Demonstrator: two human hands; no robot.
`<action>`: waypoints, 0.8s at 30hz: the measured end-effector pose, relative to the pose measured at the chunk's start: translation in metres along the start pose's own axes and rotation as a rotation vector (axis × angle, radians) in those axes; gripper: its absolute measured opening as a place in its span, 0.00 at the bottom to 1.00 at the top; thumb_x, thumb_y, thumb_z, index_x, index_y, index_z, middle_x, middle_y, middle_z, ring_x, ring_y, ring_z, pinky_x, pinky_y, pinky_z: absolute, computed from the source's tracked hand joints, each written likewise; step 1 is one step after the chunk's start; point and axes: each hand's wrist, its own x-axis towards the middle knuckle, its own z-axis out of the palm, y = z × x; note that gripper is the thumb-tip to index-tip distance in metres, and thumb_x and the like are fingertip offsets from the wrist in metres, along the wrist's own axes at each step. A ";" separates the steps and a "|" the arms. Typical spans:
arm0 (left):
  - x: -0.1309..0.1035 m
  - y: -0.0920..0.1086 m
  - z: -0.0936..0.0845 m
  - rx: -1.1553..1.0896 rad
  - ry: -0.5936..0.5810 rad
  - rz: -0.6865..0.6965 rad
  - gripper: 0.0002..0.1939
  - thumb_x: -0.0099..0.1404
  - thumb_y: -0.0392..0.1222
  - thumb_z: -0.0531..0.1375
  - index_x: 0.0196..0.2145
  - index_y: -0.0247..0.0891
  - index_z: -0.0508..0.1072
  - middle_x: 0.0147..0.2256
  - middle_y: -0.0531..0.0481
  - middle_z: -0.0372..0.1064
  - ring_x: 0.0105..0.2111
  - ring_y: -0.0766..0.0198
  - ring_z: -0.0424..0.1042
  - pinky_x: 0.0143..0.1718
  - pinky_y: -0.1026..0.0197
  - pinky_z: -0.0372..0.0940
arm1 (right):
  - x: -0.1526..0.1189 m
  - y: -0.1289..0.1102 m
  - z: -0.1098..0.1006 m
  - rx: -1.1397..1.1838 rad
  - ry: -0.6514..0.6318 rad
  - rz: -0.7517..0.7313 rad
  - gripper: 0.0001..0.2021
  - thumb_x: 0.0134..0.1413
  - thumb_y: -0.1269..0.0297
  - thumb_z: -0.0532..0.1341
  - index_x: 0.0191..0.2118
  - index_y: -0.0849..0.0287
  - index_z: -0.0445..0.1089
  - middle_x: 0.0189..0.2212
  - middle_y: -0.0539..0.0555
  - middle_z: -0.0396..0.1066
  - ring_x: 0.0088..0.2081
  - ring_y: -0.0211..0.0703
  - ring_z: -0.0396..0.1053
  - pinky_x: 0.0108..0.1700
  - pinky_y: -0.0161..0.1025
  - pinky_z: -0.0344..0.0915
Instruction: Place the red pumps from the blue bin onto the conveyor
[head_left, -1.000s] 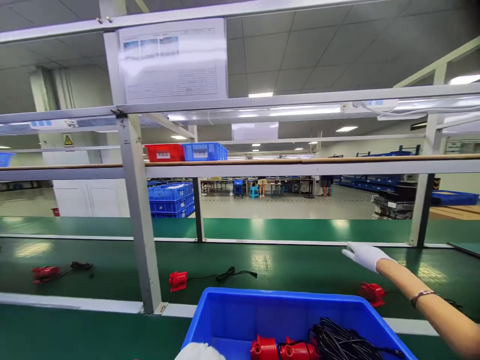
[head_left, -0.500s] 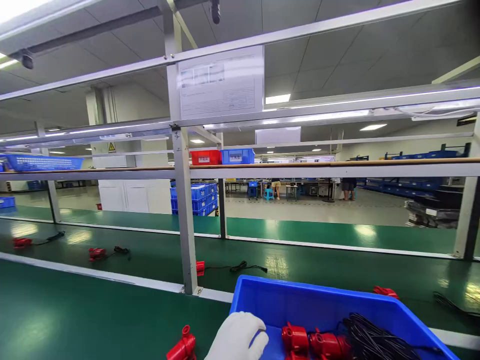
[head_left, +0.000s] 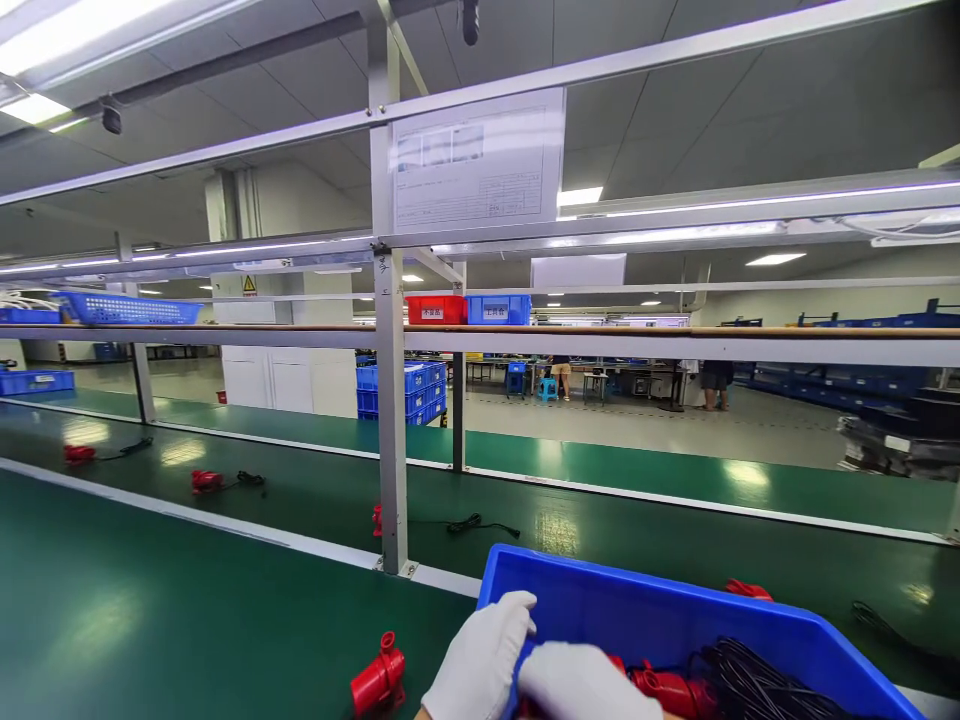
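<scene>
- Red plastic parts (head_left: 667, 688) lie in the blue bin (head_left: 652, 585), at its near side and partly covered by the right hand (head_left: 589, 685); a heap of black cables (head_left: 750, 675) lies just to their right.
- Gloved in white, the right hand reaches down into the bin. Its fingers are hidden, so whether they are released or grasping a part cannot be told.
- The left hand (head_left: 480, 655), also in a white glove, is at the left end of the blue bin, its fingers bent toward the inside beside the right hand; whether they clench on anything cannot be told.
- Left of the left hand and well apart from it, a loose red part (head_left: 379, 680) lies on the green surface (head_left: 187, 600).
- Past a pale strip, a darker green belt (head_left: 300, 510) carries more red pieces (head_left: 206, 481) with black cords (head_left: 251, 479); one piece is partly hidden by the metal post (head_left: 391, 420), another shows just beyond the bin's far rim.
- Above the belt, a shelf (head_left: 600, 345) holds a red box (head_left: 435, 310) beside a blue box (head_left: 499, 309), with a blue perforated basket (head_left: 131, 308) farther left.
- Higher up, a printed sheet (head_left: 480, 170) hangs at the post.
- Farther back stand stacked blue crates (head_left: 405, 390) and, well beyond, two people, partly visible.
</scene>
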 end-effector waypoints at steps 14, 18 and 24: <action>0.067 0.093 0.039 -1.271 0.031 -0.389 0.32 0.63 0.68 0.54 0.38 0.31 0.73 0.26 0.47 0.71 0.22 0.64 0.69 0.24 0.64 0.66 | -0.007 0.058 -0.088 0.357 0.576 0.166 0.17 0.63 0.49 0.54 0.47 0.55 0.67 0.42 0.53 0.72 0.42 0.44 0.69 0.46 0.40 0.67; 0.070 0.091 0.037 -1.432 -0.051 -0.311 0.24 0.65 0.59 0.58 0.39 0.31 0.73 0.23 0.51 0.68 0.18 0.69 0.65 0.17 0.69 0.58 | -0.008 0.065 -0.088 0.300 0.559 0.032 0.15 0.64 0.51 0.55 0.49 0.54 0.66 0.45 0.55 0.70 0.46 0.45 0.69 0.48 0.42 0.67; 0.064 0.076 0.021 -1.378 -0.274 -0.263 0.31 0.66 0.63 0.54 0.44 0.28 0.73 0.24 0.49 0.70 0.17 0.65 0.67 0.15 0.67 0.60 | -0.009 0.077 -0.086 0.285 0.410 -0.224 0.13 0.68 0.56 0.52 0.55 0.48 0.63 0.43 0.53 0.67 0.44 0.41 0.67 0.46 0.40 0.67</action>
